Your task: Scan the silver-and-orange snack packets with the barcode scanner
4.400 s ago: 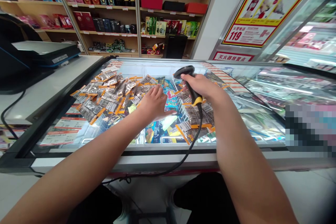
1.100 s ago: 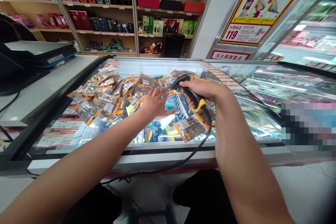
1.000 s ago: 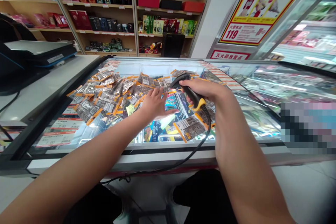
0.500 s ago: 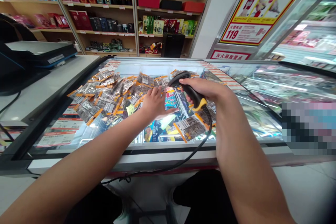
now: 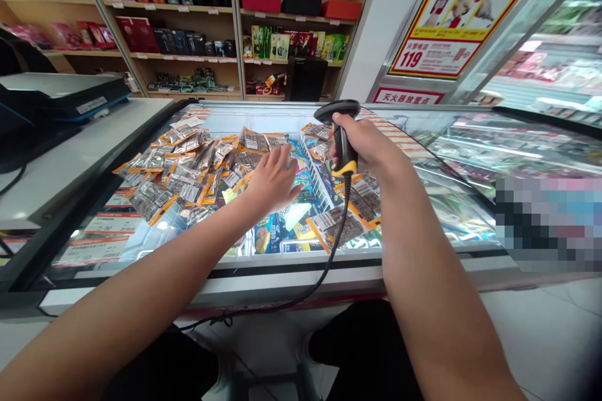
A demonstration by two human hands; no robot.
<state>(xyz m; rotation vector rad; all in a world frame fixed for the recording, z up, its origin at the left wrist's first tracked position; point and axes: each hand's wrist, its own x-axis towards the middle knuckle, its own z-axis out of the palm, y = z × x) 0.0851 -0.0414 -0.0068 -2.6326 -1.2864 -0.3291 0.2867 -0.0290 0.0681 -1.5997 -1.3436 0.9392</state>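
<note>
A black and yellow barcode scanner (image 5: 345, 149) is gripped by its handle in my right hand (image 5: 364, 141), its head held up over the freezer's far side. From its base a black cord hangs down across the freezer's front edge. My left hand (image 5: 273, 180) is over the glass, thumb apart from the other fingers, at the right side of a heap of small clear packets with orange edges (image 5: 188, 185). Nothing shows in its grasp, though its palm is hidden. More orange-edged packets (image 5: 336, 225) lie below the scanner, and a few are behind it.
The glass-topped chest freezer (image 5: 301, 264) has bagged goods inside and price labels (image 5: 108, 223) at its left. A counter (image 5: 28, 200) with a dark device stands left. Behind are shelves (image 5: 183, 59) of boxes and bottles. Below, the cord (image 5: 263, 311) crosses near my legs.
My right hand has raised the scanner and turned it more upright, swinging its cord leftward. My left hand has shifted slightly, its fingers now off the packet near the scanner's former spot.
</note>
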